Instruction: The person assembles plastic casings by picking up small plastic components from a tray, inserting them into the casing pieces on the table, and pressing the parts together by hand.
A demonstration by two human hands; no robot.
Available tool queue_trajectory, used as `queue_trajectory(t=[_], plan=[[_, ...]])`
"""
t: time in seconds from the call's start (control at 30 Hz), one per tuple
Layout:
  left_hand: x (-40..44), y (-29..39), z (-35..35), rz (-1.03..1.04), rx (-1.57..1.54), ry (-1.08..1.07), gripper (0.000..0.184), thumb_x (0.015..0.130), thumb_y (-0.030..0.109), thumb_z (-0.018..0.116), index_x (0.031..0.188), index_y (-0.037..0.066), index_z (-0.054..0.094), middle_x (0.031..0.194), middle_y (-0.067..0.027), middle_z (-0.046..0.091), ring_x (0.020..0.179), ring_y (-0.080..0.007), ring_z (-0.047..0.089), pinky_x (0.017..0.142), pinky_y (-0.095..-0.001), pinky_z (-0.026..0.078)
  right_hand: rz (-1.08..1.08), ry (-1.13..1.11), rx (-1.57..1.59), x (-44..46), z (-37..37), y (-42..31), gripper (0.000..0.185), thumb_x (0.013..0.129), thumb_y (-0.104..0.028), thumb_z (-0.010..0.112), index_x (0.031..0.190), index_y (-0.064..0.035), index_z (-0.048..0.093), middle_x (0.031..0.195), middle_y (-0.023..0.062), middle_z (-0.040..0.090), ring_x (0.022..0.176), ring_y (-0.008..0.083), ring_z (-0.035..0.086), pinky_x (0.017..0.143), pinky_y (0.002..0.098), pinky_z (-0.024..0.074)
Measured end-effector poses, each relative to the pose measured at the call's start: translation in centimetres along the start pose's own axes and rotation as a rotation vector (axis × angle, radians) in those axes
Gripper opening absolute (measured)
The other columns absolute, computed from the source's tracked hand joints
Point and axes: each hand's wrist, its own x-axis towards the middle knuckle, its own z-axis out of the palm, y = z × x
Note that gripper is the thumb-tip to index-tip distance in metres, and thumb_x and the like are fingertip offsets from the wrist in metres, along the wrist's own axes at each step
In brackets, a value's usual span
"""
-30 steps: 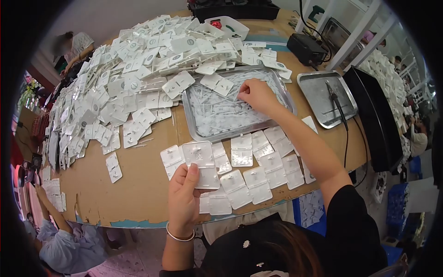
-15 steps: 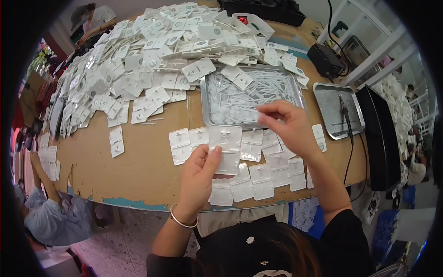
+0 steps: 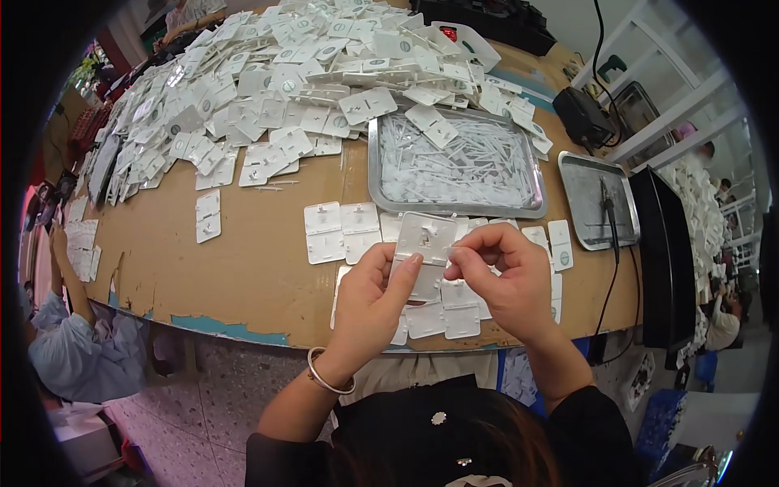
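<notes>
My left hand (image 3: pixel 369 296) grips a white plastic panel (image 3: pixel 428 233), thumb across its front, held above the table's near side. The panel has two square halves and small raised fittings. At the panel's right edge, my right hand (image 3: pixel 511 280) is closed in a pinch; whatever lies between its fingertips is too small to make out. Similar white panels (image 3: pixel 324 233) lie in rows beneath and around both hands, partly covered by them. Just beyond is a metal tray (image 3: pixel 376 174) full of thin white plastic sticks (image 3: pixel 466 166), with one panel resting over its back edge.
A large heap of white panels (image 3: pixel 268 89) covers the back left. To the right, a smaller metal tray (image 3: pixel 574 195) holds a corded pen-like tool (image 3: pixel 608 207), near a black box (image 3: pixel 583 118). Another person (image 3: pixel 89 349) sits at the left.
My right hand has come down from the stick tray to the held panel's right edge. The panel, in my left hand, now tilts slightly. The whole view has shifted a little.
</notes>
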Motion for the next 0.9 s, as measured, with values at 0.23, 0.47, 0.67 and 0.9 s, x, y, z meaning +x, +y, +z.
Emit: queue_trajectory(t=[0.23, 0.47, 0.67, 0.9], plan=[[-0.5, -0.4, 0.5, 0.114, 0.107, 0.021, 0.024, 0.093, 0.016, 0.056, 0.104, -0.005, 0.056, 0.087, -0.0088, 0.066, 0.075, -0.0078, 0.061, 0.062, -0.0232, 0.052, -0.334, 0.149, -0.283, 0.2, 1.5, 2.6, 0.008, 0.078, -0.007, 0.066, 0.085, -0.0048, 0.062, 0.101, 0.009, 0.054, 0.079, 0.0154, 0.052, 0.068, 0.0262, 0.042], [-0.9, 0.1, -0.2, 0.117, 0.296, -0.022, 0.021, 0.093, 0.01, 0.054, 0.107, -0.005, 0.055, 0.085, -0.0049, 0.064, 0.072, -0.0056, 0.058, 0.058, -0.0209, 0.047, -0.152, 0.163, -0.1, -0.3, 2.5, 3.2, 0.012, 0.08, -0.005, 0.064, 0.089, -0.0024, 0.056, 0.097, 0.009, 0.053, 0.08, 0.0124, 0.052, 0.07, 0.0263, 0.0441], [-1.7, -0.1, 0.6, 0.435, 0.535, 0.091, 0.017, 0.088, 0.01, 0.056, 0.099, -0.002, 0.059, 0.071, -0.0134, 0.061, 0.058, -0.0239, 0.061, 0.051, -0.0304, 0.045, -0.047, 0.218, 0.319, -1.0, 4.6, 2.4, 0.034, 0.084, 0.004, 0.058, 0.112, -0.0013, 0.038, 0.097, 0.0094, 0.051, 0.085, 0.0108, 0.053, 0.074, 0.0242, 0.0469], [-3.0, 0.1, -1.4, 0.403, 0.573, 0.131, 0.017, 0.089, 0.008, 0.056, 0.103, -0.002, 0.058, 0.077, -0.0127, 0.063, 0.065, -0.0196, 0.063, 0.056, -0.0305, 0.048, 0.008, 0.049, 0.332, -1.3, 5.1, 2.5, 0.036, 0.085, 0.003, 0.058, 0.114, -0.0021, 0.037, 0.096, 0.0085, 0.053, 0.089, 0.0115, 0.054, 0.075, 0.0248, 0.0463]])
